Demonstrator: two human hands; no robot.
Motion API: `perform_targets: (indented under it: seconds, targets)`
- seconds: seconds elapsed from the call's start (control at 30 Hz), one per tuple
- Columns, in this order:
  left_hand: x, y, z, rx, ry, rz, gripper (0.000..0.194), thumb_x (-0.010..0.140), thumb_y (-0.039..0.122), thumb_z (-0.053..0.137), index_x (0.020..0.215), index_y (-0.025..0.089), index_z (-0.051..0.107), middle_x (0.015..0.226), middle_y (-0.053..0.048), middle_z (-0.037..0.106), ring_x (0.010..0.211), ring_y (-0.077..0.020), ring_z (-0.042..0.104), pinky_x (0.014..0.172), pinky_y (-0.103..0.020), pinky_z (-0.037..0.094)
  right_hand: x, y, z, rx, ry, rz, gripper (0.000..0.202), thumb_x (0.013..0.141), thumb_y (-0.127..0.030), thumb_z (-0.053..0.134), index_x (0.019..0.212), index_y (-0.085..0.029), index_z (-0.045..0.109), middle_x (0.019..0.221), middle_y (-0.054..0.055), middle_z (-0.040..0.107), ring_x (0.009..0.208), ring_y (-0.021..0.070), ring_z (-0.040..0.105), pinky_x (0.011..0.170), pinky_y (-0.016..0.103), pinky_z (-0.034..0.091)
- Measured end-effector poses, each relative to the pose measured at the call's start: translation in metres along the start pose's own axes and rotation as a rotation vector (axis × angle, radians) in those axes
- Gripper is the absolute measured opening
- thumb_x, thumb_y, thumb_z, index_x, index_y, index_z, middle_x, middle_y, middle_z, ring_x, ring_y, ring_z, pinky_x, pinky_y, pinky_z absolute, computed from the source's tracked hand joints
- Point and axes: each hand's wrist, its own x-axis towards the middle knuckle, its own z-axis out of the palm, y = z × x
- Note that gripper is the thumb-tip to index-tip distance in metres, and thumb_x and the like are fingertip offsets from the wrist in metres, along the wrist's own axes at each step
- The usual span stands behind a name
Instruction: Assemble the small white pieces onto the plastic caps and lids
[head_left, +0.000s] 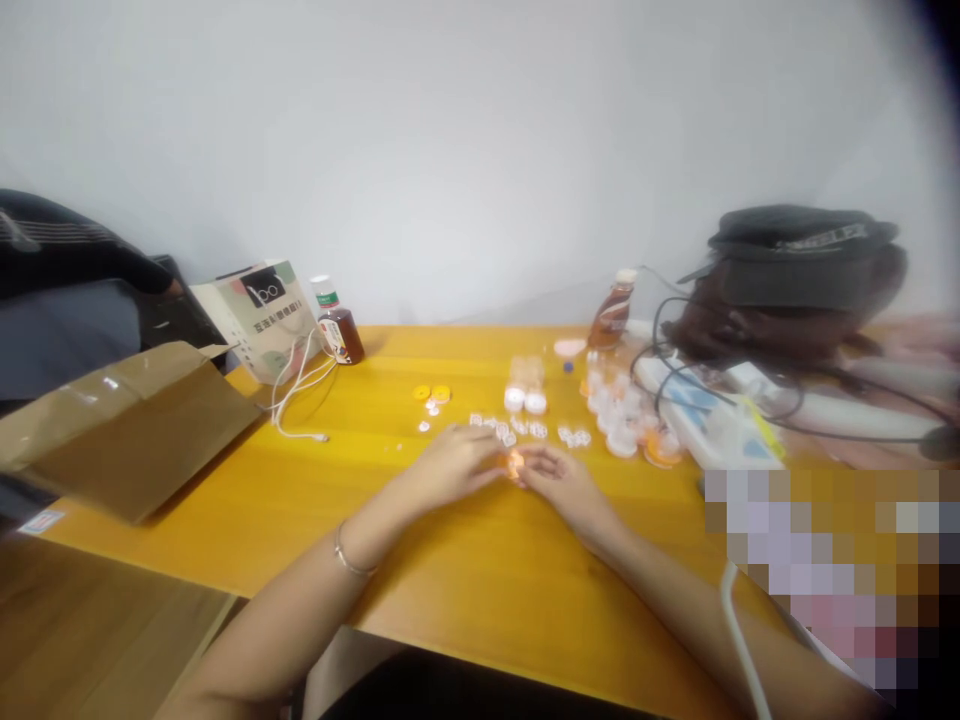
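My left hand [457, 465] and my right hand [564, 488] meet over the middle of the table. Between their closed fingertips is a small round orange piece [515, 464], blurred and partly covered by the fingers. Just beyond them lies a row of small white patterned pieces [538, 430], with more of these white pieces [574, 437] to the right. Two white-capped clear containers [514, 400] stand behind the row. Farther left are two yellow-orange round lids [423, 393] with a few tiny white bits [424, 427] in front.
Clear plastic cups with orange lids [621, 435] cluster at right, near a brown drink bottle [613, 310]. Cables and a blue-white box [694, 410] lie beyond, by a dark cap [806, 255]. At left are a cardboard box [142, 430], a printed bag [262, 320], another bottle [341, 335] and a white cable [281, 410].
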Motion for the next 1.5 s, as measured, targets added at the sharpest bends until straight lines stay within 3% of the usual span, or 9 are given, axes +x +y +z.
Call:
perform_targets:
  seconds: [0.1,0.23,0.37,0.5,0.77,1.2,1.37,1.5]
  targets:
    - [-0.005,-0.023,-0.020,-0.114,0.059,-0.174,0.018,0.083,0.026,0.044,0.087,0.016,0.059,0.082,-0.004,0.061,0.078,-0.0132,0.055,0.073,-0.025,0.040,0.001,-0.001,-0.001,0.023,0.024,0.027,0.028,0.064,-0.032,0.066,0.087,-0.017,0.058,0.073,0.002,0.065,0.068,0.0142,0.062,0.072,0.032,0.050]
    - [-0.017,-0.055,-0.033,-0.096,-0.139,-0.388,0.011,0.073,0.019,0.051,0.077,0.016,0.061,0.076,-0.004,0.063,0.069,-0.0136,0.056,0.066,-0.024,0.040,0.001,-0.002,-0.001,0.024,0.022,0.037,0.028,0.063,-0.031,0.066,0.086,-0.018,0.058,0.070,0.001,0.065,0.064,0.0133,0.062,0.071,0.032,0.050]
    - [-0.022,-0.068,-0.029,-0.074,-0.243,-0.496,0.013,0.068,0.018,0.052,0.075,0.016,0.062,0.073,-0.003,0.064,0.065,-0.0137,0.056,0.061,-0.022,0.039,0.001,-0.003,-0.002,-0.014,0.014,0.020,0.027,0.064,-0.033,0.066,0.085,-0.018,0.059,0.070,0.001,0.065,0.065,0.0145,0.063,0.073,0.033,0.050]
    - [-0.020,-0.068,-0.021,-0.114,-0.315,-0.511,0.013,0.064,0.018,0.053,0.073,0.016,0.062,0.071,-0.002,0.065,0.064,-0.0130,0.056,0.057,-0.021,0.038,0.000,-0.002,-0.002,-0.056,0.007,-0.003,0.027,0.064,-0.033,0.065,0.086,-0.018,0.059,0.071,0.001,0.066,0.067,0.0152,0.064,0.074,0.034,0.050]
    - [-0.019,-0.069,-0.017,-0.189,-0.335,-0.486,0.011,0.064,0.018,0.053,0.072,0.014,0.060,0.070,-0.002,0.065,0.062,-0.0116,0.056,0.055,-0.019,0.039,0.000,0.002,-0.001,-0.093,-0.037,-0.030,0.029,0.065,-0.033,0.064,0.089,-0.019,0.057,0.076,0.002,0.066,0.070,0.0156,0.064,0.075,0.035,0.050]
    - [-0.020,-0.075,-0.011,-0.315,-0.288,-0.472,0.014,0.064,0.021,0.057,0.075,0.014,0.061,0.071,-0.002,0.065,0.063,-0.0121,0.057,0.057,-0.020,0.041,0.000,0.003,-0.001,-0.064,-0.072,-0.007,0.030,0.063,-0.032,0.066,0.088,-0.019,0.057,0.077,0.002,0.066,0.071,0.0157,0.064,0.077,0.034,0.049]
    - [-0.018,-0.073,-0.013,-0.178,-0.297,-0.452,0.013,0.064,0.019,0.054,0.071,0.015,0.063,0.068,-0.002,0.065,0.061,-0.0120,0.056,0.057,-0.020,0.039,0.001,0.002,-0.001,-0.044,-0.079,0.012,0.030,0.063,-0.032,0.067,0.088,-0.019,0.058,0.077,0.002,0.065,0.071,0.0153,0.064,0.078,0.035,0.049]
    - [-0.016,-0.075,-0.011,-0.001,-0.220,-0.444,0.012,0.063,0.014,0.051,0.064,0.015,0.063,0.063,-0.002,0.063,0.058,-0.0118,0.053,0.056,-0.021,0.036,0.001,0.001,-0.001,-0.032,-0.082,0.021,0.030,0.063,-0.032,0.067,0.088,-0.019,0.057,0.077,0.001,0.065,0.072,0.0150,0.064,0.079,0.034,0.048]
